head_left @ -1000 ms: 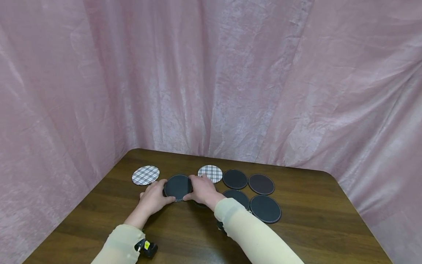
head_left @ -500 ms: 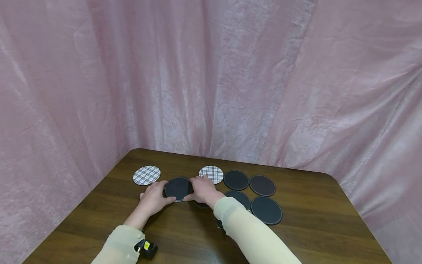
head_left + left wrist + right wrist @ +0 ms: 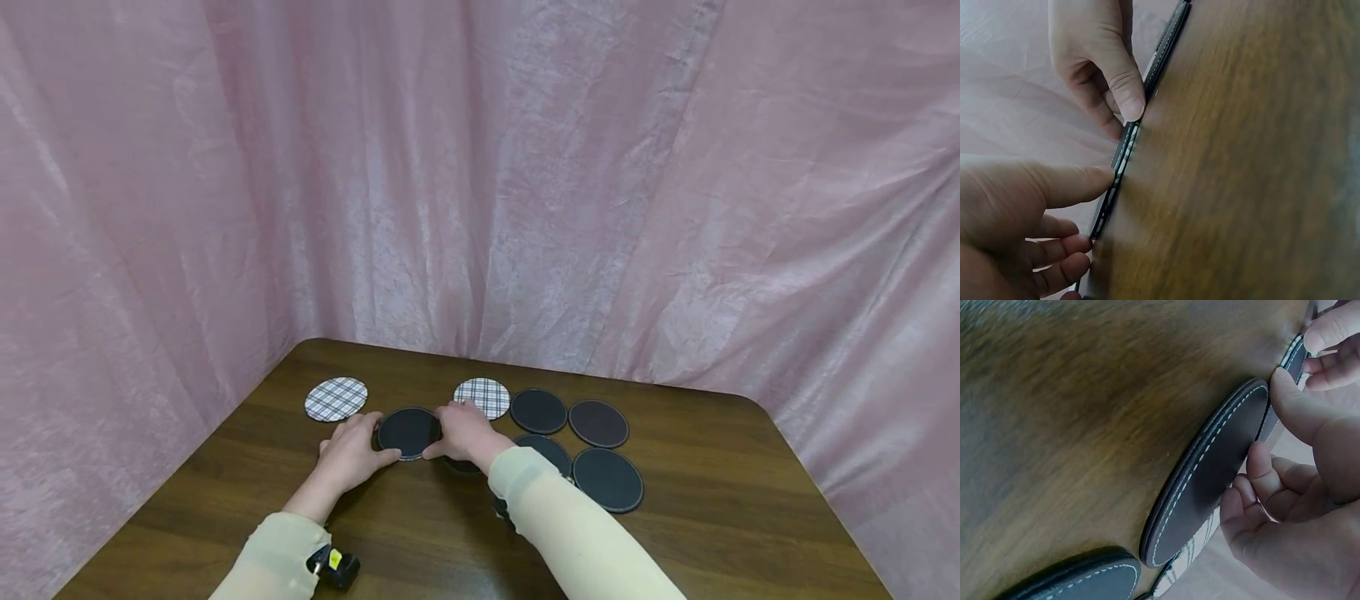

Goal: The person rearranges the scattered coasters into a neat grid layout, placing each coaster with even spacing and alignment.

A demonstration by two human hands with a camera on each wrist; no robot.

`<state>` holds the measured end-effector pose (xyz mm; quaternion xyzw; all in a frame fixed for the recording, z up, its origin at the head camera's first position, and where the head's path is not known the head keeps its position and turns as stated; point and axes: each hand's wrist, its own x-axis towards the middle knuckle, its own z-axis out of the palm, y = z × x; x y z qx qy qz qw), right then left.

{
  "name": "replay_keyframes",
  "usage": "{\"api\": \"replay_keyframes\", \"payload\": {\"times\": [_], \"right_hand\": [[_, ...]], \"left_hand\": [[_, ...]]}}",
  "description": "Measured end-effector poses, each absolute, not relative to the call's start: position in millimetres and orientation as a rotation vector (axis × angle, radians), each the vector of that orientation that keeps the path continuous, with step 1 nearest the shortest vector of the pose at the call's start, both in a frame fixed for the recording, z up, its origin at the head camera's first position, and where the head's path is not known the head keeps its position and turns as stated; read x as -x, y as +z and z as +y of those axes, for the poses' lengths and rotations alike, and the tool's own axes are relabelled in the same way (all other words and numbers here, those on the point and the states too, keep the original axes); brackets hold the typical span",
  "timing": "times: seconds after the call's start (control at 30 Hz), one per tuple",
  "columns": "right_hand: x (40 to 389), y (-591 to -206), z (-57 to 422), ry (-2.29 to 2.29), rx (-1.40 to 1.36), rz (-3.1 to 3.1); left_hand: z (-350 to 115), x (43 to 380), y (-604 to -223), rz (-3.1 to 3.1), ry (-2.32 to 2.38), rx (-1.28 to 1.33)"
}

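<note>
A round dark coaster [image 3: 408,433] with pale stitching lies between my two hands at the table's left middle. My left hand [image 3: 352,454] holds its left rim, thumb at the near edge and fingers farther back. My right hand [image 3: 467,433] holds the right rim the same way. Seen from the side in the left wrist view, the dark coaster [image 3: 1124,144] sits on a layer with a black-and-white patterned edge. Under my right hand is a brown stitched coaster [image 3: 1216,469], mostly hidden in the head view.
One plaid coaster [image 3: 336,399] lies back left, another plaid coaster [image 3: 482,397] behind my right hand. To the right are a black coaster [image 3: 538,411], a brown coaster [image 3: 598,423] and a dark coaster [image 3: 608,480]. My right sleeve partly covers another dark coaster [image 3: 543,450]. Pink curtain [image 3: 480,183] hangs behind.
The far side of the held coaster has come down, so it lies flatter. Both hands keep their hold with hardly any movement. The head view has shifted slightly.
</note>
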<state>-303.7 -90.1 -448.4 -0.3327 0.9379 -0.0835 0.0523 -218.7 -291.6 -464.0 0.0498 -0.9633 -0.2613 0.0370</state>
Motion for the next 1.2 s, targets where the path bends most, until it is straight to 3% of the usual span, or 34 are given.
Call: {"api": "replay_keyframes", "payload": {"times": [0.73,1.2], "right_hand": [[300,-445,-89,-0.285,1.023,2.852],[301,-437,-90,-0.427,1.106,2.928]], "left_hand": [[-293,218,-466,-2.946,-0.813,-0.14],[-323,224,-444,-2.917,-0.686,-0.231]]}}
